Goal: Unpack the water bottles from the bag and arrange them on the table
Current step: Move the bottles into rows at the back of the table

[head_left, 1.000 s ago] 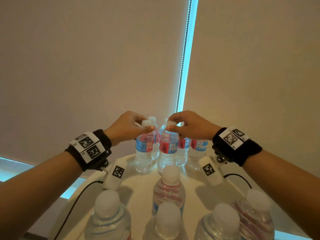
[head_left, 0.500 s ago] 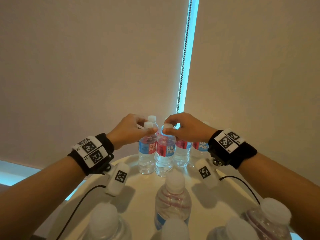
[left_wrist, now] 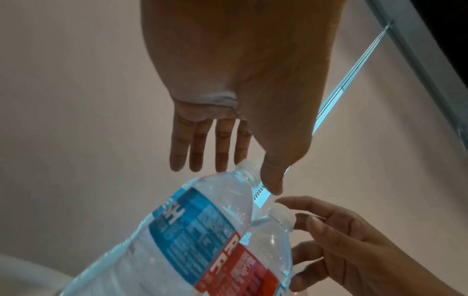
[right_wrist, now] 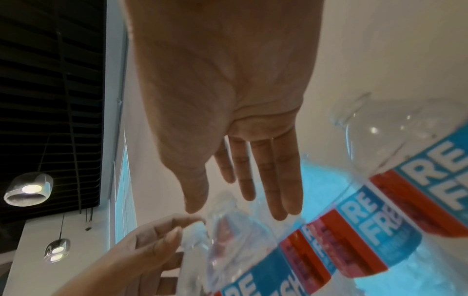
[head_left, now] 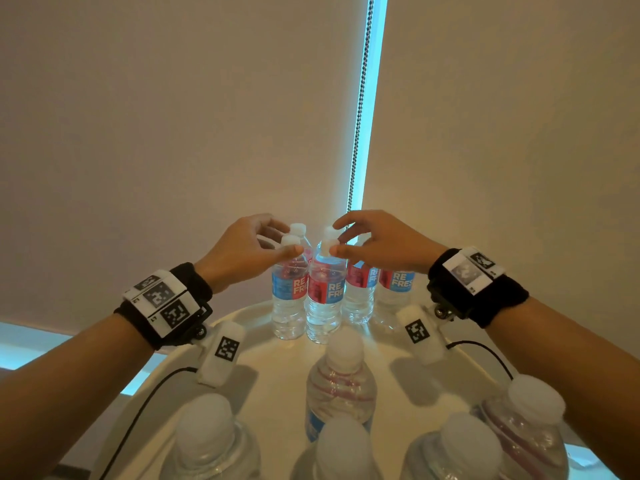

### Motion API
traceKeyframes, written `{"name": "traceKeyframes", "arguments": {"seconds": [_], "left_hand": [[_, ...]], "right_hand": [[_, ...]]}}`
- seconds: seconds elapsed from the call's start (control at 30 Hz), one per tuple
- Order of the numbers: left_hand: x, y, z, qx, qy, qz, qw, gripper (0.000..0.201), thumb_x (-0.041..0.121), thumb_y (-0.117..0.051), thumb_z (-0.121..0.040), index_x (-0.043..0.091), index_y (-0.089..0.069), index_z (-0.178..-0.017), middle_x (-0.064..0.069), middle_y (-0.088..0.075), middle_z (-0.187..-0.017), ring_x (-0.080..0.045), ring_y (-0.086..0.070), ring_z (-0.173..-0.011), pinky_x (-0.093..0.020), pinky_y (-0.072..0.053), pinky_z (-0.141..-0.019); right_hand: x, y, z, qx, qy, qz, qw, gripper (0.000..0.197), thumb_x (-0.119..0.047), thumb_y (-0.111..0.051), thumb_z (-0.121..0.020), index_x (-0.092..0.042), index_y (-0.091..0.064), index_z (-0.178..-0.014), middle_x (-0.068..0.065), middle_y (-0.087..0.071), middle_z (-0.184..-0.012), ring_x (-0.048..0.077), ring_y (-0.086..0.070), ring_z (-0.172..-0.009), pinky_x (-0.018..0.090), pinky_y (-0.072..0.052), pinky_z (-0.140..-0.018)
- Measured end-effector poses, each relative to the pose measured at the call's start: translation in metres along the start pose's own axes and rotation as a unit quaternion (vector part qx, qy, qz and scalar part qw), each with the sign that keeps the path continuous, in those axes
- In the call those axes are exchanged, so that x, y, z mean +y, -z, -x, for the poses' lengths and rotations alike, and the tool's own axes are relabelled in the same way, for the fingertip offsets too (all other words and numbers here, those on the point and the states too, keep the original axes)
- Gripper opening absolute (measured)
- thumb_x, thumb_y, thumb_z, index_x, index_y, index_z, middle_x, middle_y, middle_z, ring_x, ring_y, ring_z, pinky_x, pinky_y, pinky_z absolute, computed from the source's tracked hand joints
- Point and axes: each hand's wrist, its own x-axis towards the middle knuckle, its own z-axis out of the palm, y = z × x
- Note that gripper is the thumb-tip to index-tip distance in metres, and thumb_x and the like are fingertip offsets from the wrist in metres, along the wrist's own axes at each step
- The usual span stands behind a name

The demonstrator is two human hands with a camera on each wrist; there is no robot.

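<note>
1. The left hand [head_left: 247, 249] is at the cap of the front-left bottle [head_left: 289, 292] at the far side of the round table [head_left: 270, 372]. Its fingers are spread and fairly straight; the thumb tip lies against the neck just under the cap, and the left wrist view shows the fingers extended rather than wrapped, so this hand is released.
2. The right hand [head_left: 377, 245] is at the cap of the front-right bottle [head_left: 325, 296], which stands upright and touches the front-left bottle. Its thumb tip is at the cap's side and the forefinger arches above it. The right wrist view shows straight fingers, so the hand seems let go, though whether the fingertips still touch the cap is hard to tell.
3. Behind these two stand more upright bottles with the same red and blue label; two back bottles [head_left: 377, 289] show under the right hand, and a further white cap [head_left: 298, 229] rises behind the left thumb.
4. Nearer the camera, five bottles [head_left: 341, 386] stand upright on the table, one in the middle and four along the lower edge, all blurred.
5. Pale roller blinds [head_left: 173, 133] with a bead chain [head_left: 360, 98] hang behind the table.
</note>
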Motion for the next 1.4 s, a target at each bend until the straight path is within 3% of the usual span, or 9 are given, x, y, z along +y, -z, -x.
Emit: {"name": "traceKeyframes", "arguments": {"seconds": [0.13, 0.37, 0.57, 0.7, 0.77, 0.87, 1.07, 1.2, 1.4], "left_hand": [[0.013, 0.023, 0.017, 0.043, -0.049, -0.048, 0.997, 0.035, 0.036, -0.081, -0.080, 0.019, -0.069, -0.108, 0.002, -0.073, -0.101, -0.014, -0.073, -0.090, -0.037, -0.062, -0.082], [0.038, 0.069, 0.086, 0.071, -0.137, 0.005, 0.988, 0.021, 0.042, -0.078, -0.080, 0.023, -0.074, -0.088, 0.005, -0.078, -0.090, -0.005, -0.072, -0.079, -0.025, -0.058, -0.084], [0.051, 0.078, 0.166, 0.054, -0.171, 0.012, 0.984, 0.047, 0.064, -0.066, -0.081, 0.020, -0.075, -0.093, 0.006, -0.077, -0.091, -0.012, -0.073, -0.085, -0.016, -0.056, -0.084], [0.038, 0.076, 0.208, 0.040, -0.139, 0.000, 0.990, 0.053, 0.071, -0.067, -0.077, 0.029, -0.071, -0.109, 0.007, -0.074, -0.114, -0.016, -0.072, -0.101, -0.031, -0.058, -0.087], [0.032, 0.069, 0.225, 0.021, -0.132, -0.020, 0.991, 0.058, 0.071, -0.070, -0.073, 0.038, -0.065, -0.120, 0.007, -0.067, -0.128, -0.019, -0.068, -0.113, -0.039, -0.058, -0.089], [0.042, 0.050, 0.248, 0.006, -0.148, -0.013, 0.989, 0.065, 0.062, -0.076, -0.071, 0.038, -0.059, -0.129, 0.008, -0.063, -0.135, -0.014, -0.066, -0.118, -0.024, -0.056, -0.093], [0.052, 0.031, 0.263, 0.003, -0.111, -0.041, 0.993, 0.089, 0.041, -0.091, -0.061, 0.048, -0.047, -0.138, 0.020, -0.066, -0.128, -0.008, -0.072, -0.104, -0.031, -0.063, -0.079], [0.058, 0.037, 0.260, -0.005, -0.075, -0.006, 0.997, 0.088, 0.065, -0.085, -0.052, 0.043, -0.054, -0.132, 0.009, -0.071, -0.122, -0.018, -0.073, -0.101, -0.039, -0.064, -0.074], [0.065, 0.053, 0.222, -0.007, -0.078, 0.006, 0.997, 0.077, 0.039, -0.094, -0.054, 0.044, -0.059, -0.122, -0.004, -0.071, -0.110, -0.024, -0.075, -0.093, -0.046, -0.064, -0.072]], "right_hand": [[0.001, 0.035, 0.025, 0.042, -0.024, -0.070, 0.996, 0.031, -0.026, -0.075, -0.087, -0.016, -0.065, -0.114, 0.000, -0.076, -0.104, 0.030, -0.077, -0.082, 0.034, -0.064, -0.067], [0.016, 0.088, 0.114, 0.113, -0.003, -0.124, 0.986, 0.015, -0.020, -0.070, -0.088, -0.014, -0.070, -0.101, 0.013, -0.078, -0.100, 0.034, -0.076, -0.084, 0.054, -0.062, -0.076], [0.007, 0.092, 0.197, 0.105, 0.028, -0.166, 0.980, 0.060, -0.069, -0.070, -0.074, -0.017, -0.073, -0.104, 0.011, -0.077, -0.104, 0.030, -0.076, -0.092, 0.047, -0.062, -0.078], [-0.004, 0.073, 0.241, 0.032, 0.064, -0.161, 0.984, 0.049, -0.047, -0.080, -0.076, -0.030, -0.067, -0.120, 0.000, -0.070, -0.126, 0.021, -0.069, -0.115, 0.043, -0.058, -0.092], [-0.008, 0.058, 0.258, 0.007, 0.082, -0.097, 0.992, 0.064, -0.030, -0.080, -0.074, -0.041, -0.055, -0.132, -0.009, -0.061, -0.138, 0.014, -0.063, -0.124, 0.034, -0.054, -0.098], [-0.012, 0.034, 0.273, 0.006, 0.094, -0.032, 0.995, 0.081, -0.029, -0.082, -0.077, -0.048, -0.039, -0.143, -0.017, -0.049, -0.145, 0.007, -0.057, -0.129, 0.022, -0.050, -0.099], [-0.019, 0.007, 0.280, 0.047, 0.050, -0.103, 0.992, 0.085, -0.042, -0.080, -0.074, -0.059, -0.033, -0.142, -0.020, -0.060, -0.135, 0.005, -0.068, -0.113, 0.022, -0.057, -0.089], [-0.019, 0.005, 0.278, 0.056, 0.040, -0.110, 0.992, 0.084, -0.034, -0.084, -0.068, -0.063, -0.039, -0.133, -0.022, -0.065, -0.123, 0.007, -0.073, -0.101, 0.026, -0.061, -0.080], [-0.011, 0.019, 0.262, 0.064, 0.037, -0.121, 0.990, 0.084, -0.011, -0.090, -0.066, -0.051, -0.050, -0.127, -0.014, -0.067, -0.115, 0.016, -0.076, -0.089, 0.033, -0.063, -0.076]]}}
